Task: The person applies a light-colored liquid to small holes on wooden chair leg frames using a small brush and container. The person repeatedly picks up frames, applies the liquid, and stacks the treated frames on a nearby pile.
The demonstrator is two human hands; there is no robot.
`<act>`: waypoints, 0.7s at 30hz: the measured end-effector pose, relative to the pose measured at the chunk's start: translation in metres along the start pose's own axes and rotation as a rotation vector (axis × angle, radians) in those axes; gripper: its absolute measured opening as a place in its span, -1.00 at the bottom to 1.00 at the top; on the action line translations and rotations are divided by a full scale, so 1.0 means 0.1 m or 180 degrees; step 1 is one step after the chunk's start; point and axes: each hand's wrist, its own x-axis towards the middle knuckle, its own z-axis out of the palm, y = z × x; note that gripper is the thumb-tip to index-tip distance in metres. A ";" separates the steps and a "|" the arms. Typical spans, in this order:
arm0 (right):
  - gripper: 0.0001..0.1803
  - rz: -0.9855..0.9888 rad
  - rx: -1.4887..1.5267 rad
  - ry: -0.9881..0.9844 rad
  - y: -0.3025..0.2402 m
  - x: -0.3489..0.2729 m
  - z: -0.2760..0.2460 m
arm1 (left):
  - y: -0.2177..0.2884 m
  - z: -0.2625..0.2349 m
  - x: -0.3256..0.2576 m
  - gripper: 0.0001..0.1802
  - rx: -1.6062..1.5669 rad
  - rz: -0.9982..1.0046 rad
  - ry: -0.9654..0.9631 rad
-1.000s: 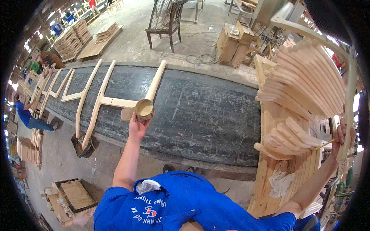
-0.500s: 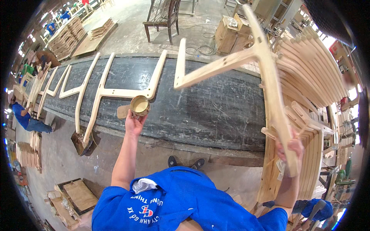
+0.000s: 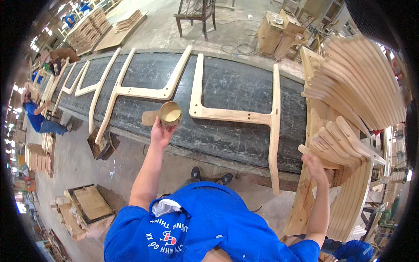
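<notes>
My left hand (image 3: 163, 132) is closed around a round tin (image 3: 170, 112) of cream-coloured paste, held above the near side of the dark conveyor belt (image 3: 218, 139). A flat wooden paddle (image 3: 150, 118) juts out to the left beside the tin. A pale wooden chair side frame (image 3: 235, 115) lies on the belt in front of me, one leg reaching past the near edge. Another side frame (image 3: 144, 91) lies to its left. At the right, my right hand (image 3: 313, 165) has its fingers at the rounded end of a stacked frame (image 3: 303, 149); the fingers are partly hidden.
Stacked curved wooden frames (image 3: 362, 83) fill the right side, resting on boards. More frames continue along the belt to the left, where a co-worker in blue (image 3: 38, 114) stands. A dark chair (image 3: 196, 15) and wooden boxes (image 3: 279, 32) stand beyond the belt.
The side frame that my right hand held up now lies on the belt, let go. That hand has moved to the stack at the right. My left hand still holds the tin.
</notes>
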 end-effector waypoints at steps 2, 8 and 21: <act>-0.65 -0.0444 -0.0397 0.0558 -0.37 0.21 -0.11 | -0.02 -0.06 -0.02 -0.46 -0.0002 0.0037 -0.0049; -0.76 -0.0683 0.1697 0.0226 -1.23 0.75 0.09 | -0.43 0.06 0.06 -0.45 0.0320 -0.0092 0.0158; -0.78 -0.1524 0.1761 -0.0175 -2.60 1.80 2.40 | -0.34 0.19 0.14 -0.57 0.0589 0.0006 0.0134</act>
